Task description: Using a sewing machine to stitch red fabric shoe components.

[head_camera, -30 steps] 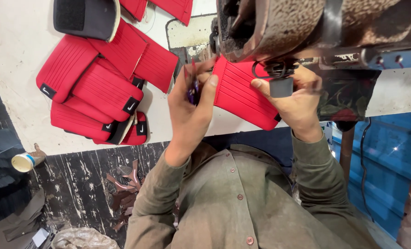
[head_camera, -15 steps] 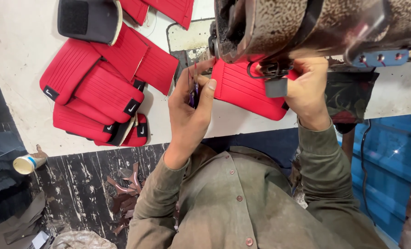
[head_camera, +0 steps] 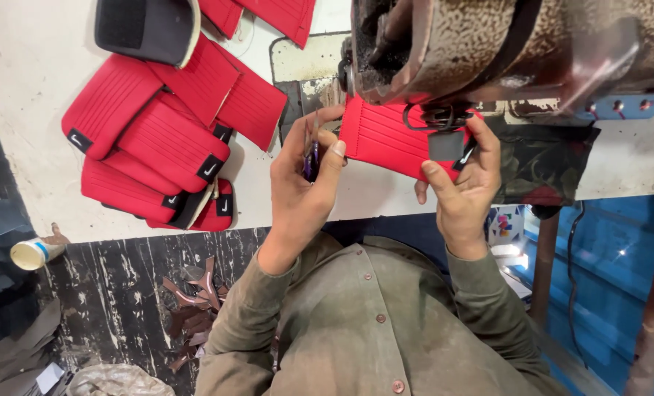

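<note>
The fingers of the left hand (head_camera: 303, 176) are curled shut around a small purple-handled tool (head_camera: 311, 155), its thin metal tips poking up past the fingertips, while the thumb of that hand presses against the near left edge of a red ribbed fabric piece (head_camera: 386, 139). The right hand (head_camera: 463, 183) pinches the same piece at its other end, thumb on top beside a small grey tag and a black label, the remaining fingers folded beneath it, so the piece is held stretched between the two hands. Just beyond the fingertips, the far edge of the piece slips under the head of a sewing machine (head_camera: 488, 44), a worn, mottled brown body with a black metal clip hanging down over the fabric. Under the hands lies the pale tabletop (head_camera: 34, 110). Off to the left of the left hand, well apart from it, a stack of red ribbed pieces (head_camera: 158, 139) with black labels lies fanned out, and a black-lined one (head_camera: 147, 26) rests at its far end. Farther left still, past the table edge, a paper cup (head_camera: 35, 253) sits on a dark surface, with leather scraps (head_camera: 195, 308) scattered nearer the person's olive-green sleeve.
</note>
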